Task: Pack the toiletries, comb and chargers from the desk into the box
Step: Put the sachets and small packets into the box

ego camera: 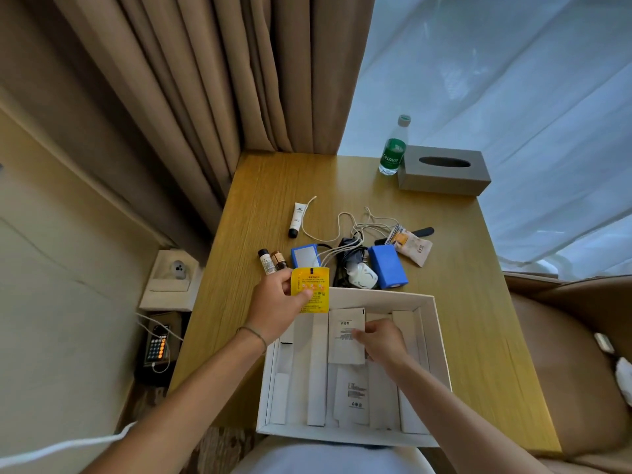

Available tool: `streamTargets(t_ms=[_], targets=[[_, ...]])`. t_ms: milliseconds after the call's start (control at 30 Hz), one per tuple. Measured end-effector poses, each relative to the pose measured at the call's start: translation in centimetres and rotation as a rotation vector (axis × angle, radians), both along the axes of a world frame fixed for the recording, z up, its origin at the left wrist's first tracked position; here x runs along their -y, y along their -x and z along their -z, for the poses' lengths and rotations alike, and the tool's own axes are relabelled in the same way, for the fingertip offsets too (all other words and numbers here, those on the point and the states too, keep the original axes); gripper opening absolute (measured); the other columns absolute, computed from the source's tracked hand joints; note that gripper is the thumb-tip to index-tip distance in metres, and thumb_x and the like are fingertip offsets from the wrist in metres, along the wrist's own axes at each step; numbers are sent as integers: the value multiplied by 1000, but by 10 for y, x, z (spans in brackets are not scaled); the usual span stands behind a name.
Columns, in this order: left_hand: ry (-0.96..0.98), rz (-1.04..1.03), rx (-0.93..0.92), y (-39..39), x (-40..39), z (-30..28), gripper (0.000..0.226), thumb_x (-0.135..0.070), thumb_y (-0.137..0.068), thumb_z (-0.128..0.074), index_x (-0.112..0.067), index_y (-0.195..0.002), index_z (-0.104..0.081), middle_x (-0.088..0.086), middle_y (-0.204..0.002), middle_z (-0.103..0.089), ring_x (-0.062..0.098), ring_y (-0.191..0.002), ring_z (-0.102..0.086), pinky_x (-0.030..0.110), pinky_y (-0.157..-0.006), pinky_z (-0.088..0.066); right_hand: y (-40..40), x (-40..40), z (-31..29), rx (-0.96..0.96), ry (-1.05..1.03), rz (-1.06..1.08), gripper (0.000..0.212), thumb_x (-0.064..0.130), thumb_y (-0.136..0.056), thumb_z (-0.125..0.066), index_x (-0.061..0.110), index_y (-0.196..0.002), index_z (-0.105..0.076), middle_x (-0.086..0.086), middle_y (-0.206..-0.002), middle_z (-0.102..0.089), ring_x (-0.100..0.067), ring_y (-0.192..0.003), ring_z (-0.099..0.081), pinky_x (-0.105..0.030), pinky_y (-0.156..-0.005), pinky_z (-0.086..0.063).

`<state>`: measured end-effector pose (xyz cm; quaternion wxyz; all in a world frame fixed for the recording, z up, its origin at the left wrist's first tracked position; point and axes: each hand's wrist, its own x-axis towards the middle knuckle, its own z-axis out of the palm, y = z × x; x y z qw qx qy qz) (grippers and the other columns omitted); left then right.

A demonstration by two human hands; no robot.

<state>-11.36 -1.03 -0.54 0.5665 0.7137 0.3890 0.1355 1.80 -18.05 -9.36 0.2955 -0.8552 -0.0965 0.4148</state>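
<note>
Nearest the viewer, the white box sits at the desk's front edge, its floor lined with white dividers and flat paper packets. The right hand reaches inside it, fingertips pinching the edge of a white packet that lies on the dividers. The left hand hovers at the box's far-left corner, thumb and fingers pinching a yellow sachet by its left edge; the sachet hangs partly over the box rim. Both are thin, light and limp, so an edge pinch should be enough, though a glossy sachet may slip.

Just beyond the box lie the remaining items: two small bottles, side by side and likely to roll; two blue chargers, rigid blocks best taken across their short sides; and a white plug among tangled cables, which will drag neighbours if lifted by one strand. Farther back are a white tube, soft-bodied and best held mid-barrel, a beige pouch, and a dark handle, possibly the comb, mostly hidden behind the pouch.

At the desk's far edge stand a water bottle and a tissue box.
</note>
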Motion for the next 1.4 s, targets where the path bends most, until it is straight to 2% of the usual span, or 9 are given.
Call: streamTargets(t_ms=[133,233,400,533,633,767,1000,1200,1400], targets=[[-2,29,-37,7,5,1,16,-8,-89,-70,-13,-104,-71,0,-92,-77,7,-84,-74,29,-77,-62,-3,-3,5,84,89,-84,16,32,-90,-70,24,-76,-72,3,-90,-76,-18,-81,-72,-36,-74,-62],[-28,70,-76,10,9,4,9,-12,-91,-69,-10,-99,-71,4,-89,-77,18,-85,-74,42,-80,-61,-5,-1,8,223,204,-192,30,42,-87,-69,22,-66,-64,1,-77,-72,-22,-78,-71,-29,-61,-51],[-56,154,-100,6,22,11,16,-11,-88,-70,-18,-103,-73,0,-92,-77,15,-88,-73,43,-82,-60,-5,-5,-3,450,287,-400,31,51,-86,-66,21,-90,-63,-1,-92,-68,-24,-88,-67,-30,-64,-44],[-86,234,-196,-3,35,22,12,-20,-89,-69,-13,-99,-73,3,-90,-76,18,-85,-72,44,-80,-59,-18,-2,-25,461,210,-325,32,41,-91,-61,14,-73,-62,2,-70,-66,-18,-66,-64,-31,-56,-50],[-73,249,-265,-14,48,31,6,-26,-91,-67,-23,-95,-71,-1,-84,-75,14,-67,-73,37,-66,-62,-28,9,-46,468,127,-228,36,31,-89,-60,7,-62,-62,-7,-59,-65,-18,-51,-53,-29,-48,-43],[6,251,-321,-36,67,46,11,-26,-92,-67,-32,-84,-63,-4,-73,-73,15,-46,-69,29,-50,-58,-32,23,-70,423,26,-162,32,25,-89,-60,4,-65,-65,-10,-64,-68,-27,-61,-64,-42,-54,-53],[55,299,-443,-71,89,71,17,-14,-84,-64,-25,-95,-71,-1,-74,-73,17,-60,-72,27,-55,-58,-35,42,-83,360,-77,-49,32,25,-94,-62,6,-72,-72,-11,-68,-70,-11,-55,-53,-29,-53,-44],[13,250,-527,-82,97,90,5,-10,-82,-69,-15,-82,-71,7,-78,-74,23,-61,-73,39,-54,-62,-40,55,-87,357,-155,18,32,26,-94,-60,4,-73,-70,-15,-71,-68,-20,-57,-54,-37,-56,-47],[-181,334,-584,-80,96,88,12,-32,-82,-70,-22,-85,-63,1,-90,-72,24,-88,-67,30,-72,-50,-52,63,-91,357,-199,75,28,25,-94,-62,12,-71,-71,-8,-65,-69,-12,-55,-56,-38,-57,-51]])
